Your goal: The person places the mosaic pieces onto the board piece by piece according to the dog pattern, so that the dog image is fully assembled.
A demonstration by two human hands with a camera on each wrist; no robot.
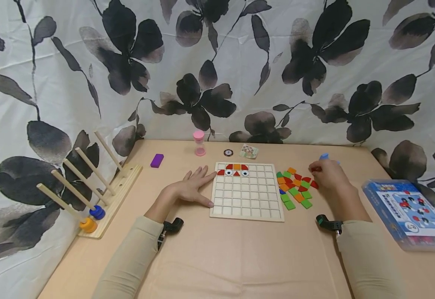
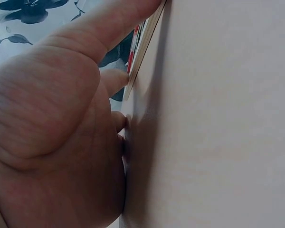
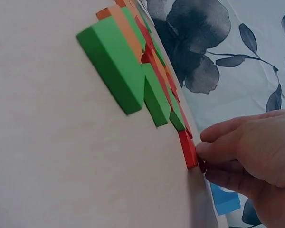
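Note:
A white gridded board [image 1: 247,195] lies flat on the table. Along its top rows sit red, orange and eye-patterned tiles [image 1: 228,172]. My left hand [image 1: 191,187] rests beside it with fingers spread, thumb and forefinger touching the board's left edge. In the left wrist view, that hand [image 2: 42,118] meets the board's side [image 2: 145,52]. To the right of the board is a loose pile of green, orange, red and blue tiles [image 1: 296,187]. At the pile's far right side my right hand [image 1: 331,176] pinches a dark red tile [image 3: 202,166], mostly hidden by the fingertips.
A wooden peg rack [image 1: 124,182] with blue and orange rings stands left. Behind the board are a purple block [image 1: 157,160], a pink sand timer [image 1: 199,145], a round disc [image 1: 228,153] and a small picture card [image 1: 249,151]. A blue piece [image 1: 324,156] and a boxed set [image 1: 411,211] lie right.

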